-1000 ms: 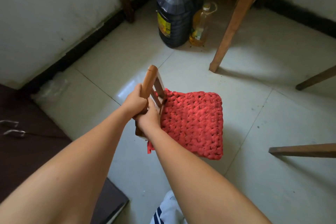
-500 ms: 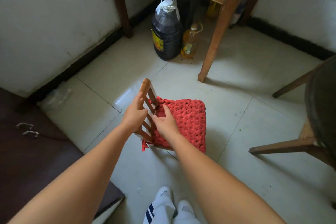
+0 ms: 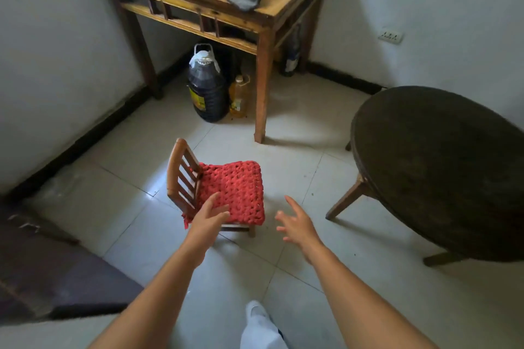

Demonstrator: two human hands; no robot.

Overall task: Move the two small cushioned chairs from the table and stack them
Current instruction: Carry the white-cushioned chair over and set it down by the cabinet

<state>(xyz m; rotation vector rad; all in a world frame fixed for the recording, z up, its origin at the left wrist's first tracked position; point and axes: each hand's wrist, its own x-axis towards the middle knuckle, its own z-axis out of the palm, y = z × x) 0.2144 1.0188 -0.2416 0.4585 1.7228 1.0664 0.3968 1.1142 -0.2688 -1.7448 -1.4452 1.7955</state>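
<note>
A small wooden chair (image 3: 181,176) with a slatted back and a red knitted cushion (image 3: 236,191) stands upright on the tiled floor. My left hand (image 3: 208,218) hovers over the cushion's near left corner, fingers spread, holding nothing. My right hand (image 3: 296,224) is open too, off to the right of the chair and apart from it. Only this one cushioned chair is in view.
A square wooden table (image 3: 272,5) with a dark bag and other items stands in the far corner; a dark oil jug (image 3: 207,91) and a yellow bottle (image 3: 238,96) sit under it. A dark round table (image 3: 442,167) is at right. A dark mat (image 3: 42,269) lies at left.
Both hands have let go of the chair's back and drawn away, fingers open. The chair now stands on the floor. The view has risen and pulled back, showing both tables.
</note>
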